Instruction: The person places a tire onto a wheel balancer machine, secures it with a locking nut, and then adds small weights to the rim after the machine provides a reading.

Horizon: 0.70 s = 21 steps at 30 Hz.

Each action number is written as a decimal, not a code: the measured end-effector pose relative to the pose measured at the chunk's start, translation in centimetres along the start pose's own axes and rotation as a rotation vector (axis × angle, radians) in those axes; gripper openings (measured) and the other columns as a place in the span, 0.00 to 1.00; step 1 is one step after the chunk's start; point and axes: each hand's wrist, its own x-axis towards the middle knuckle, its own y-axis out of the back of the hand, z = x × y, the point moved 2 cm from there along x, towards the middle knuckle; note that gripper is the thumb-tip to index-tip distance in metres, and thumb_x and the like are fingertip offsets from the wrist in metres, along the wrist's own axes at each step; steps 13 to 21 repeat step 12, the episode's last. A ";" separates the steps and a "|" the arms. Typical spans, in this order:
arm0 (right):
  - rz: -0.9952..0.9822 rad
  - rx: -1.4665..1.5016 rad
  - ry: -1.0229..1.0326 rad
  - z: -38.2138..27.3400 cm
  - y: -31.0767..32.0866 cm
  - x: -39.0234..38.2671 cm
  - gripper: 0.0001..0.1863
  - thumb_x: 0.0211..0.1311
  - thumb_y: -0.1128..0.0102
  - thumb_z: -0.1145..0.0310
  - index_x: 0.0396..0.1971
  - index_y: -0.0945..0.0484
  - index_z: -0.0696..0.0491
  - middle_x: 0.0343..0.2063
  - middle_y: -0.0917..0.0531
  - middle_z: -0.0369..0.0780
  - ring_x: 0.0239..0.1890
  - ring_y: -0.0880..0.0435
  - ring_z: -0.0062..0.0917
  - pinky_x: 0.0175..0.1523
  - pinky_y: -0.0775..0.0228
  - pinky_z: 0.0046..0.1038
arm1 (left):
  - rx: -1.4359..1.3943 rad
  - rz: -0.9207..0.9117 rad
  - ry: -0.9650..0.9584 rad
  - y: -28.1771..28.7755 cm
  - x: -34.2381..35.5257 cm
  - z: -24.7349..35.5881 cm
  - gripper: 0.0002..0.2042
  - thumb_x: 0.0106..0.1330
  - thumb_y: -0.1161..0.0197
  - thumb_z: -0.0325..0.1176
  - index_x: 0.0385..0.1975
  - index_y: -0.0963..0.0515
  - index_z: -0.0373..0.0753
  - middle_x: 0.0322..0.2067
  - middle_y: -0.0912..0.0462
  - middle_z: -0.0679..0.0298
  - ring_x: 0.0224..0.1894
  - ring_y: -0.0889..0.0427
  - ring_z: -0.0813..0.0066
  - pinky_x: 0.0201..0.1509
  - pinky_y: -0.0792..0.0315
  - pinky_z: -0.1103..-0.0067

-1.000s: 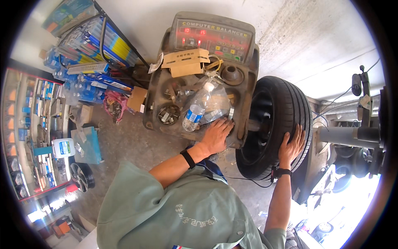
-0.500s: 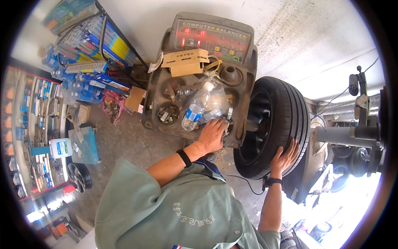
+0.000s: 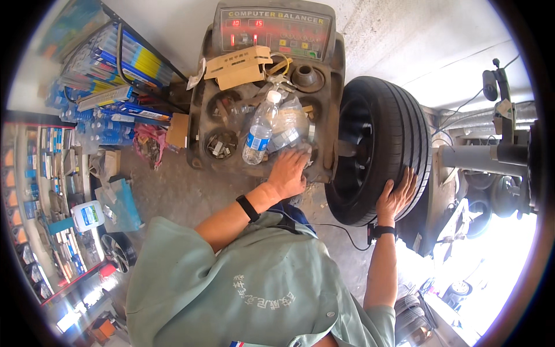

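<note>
My left hand (image 3: 289, 172) lies over the front right part of the balancing machine's tray (image 3: 202, 124), its fingers stretched out and slightly blurred. Small grey pieces lie around its fingertips, partly hidden by them. Just beyond the hand, a clear plastic bottle with a blue label (image 3: 258, 130) leans at a slant beside a crumpled clear plastic bag (image 3: 292, 120). My right hand (image 3: 398, 194) rests open, fingers spread, on the tread of a black tyre (image 3: 399, 124). That tyre is on a dark wheel rim (image 3: 355, 139) mounted upright at the machine's right side.
Behind the tray stands a control panel (image 3: 274, 32) with red lit displays. An opened cardboard box (image 3: 238, 66), a dark cone (image 3: 306, 77) and a cup of small metal weights (image 3: 221, 144) sit on the machine. Shelves (image 3: 55, 191) line the left; a cable (image 3: 341, 227) hangs before me.
The whole view has shifted, so the machine appears higher and farther left. My left fingers have shifted slightly at the tray's front corner; my right hand stays on the tyre.
</note>
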 end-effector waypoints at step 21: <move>0.001 -0.026 0.010 -0.1 -0.6 1.3 0.32 0.69 0.61 0.46 0.67 0.37 0.49 0.68 0.36 0.38 0.73 0.47 0.38 0.74 0.62 0.44 | 0.101 0.027 0.086 1.5 -1.5 -2.8 0.20 0.52 0.35 0.28 0.47 0.27 0.39 0.36 0.24 0.56 0.41 0.26 0.55 0.45 0.31 0.65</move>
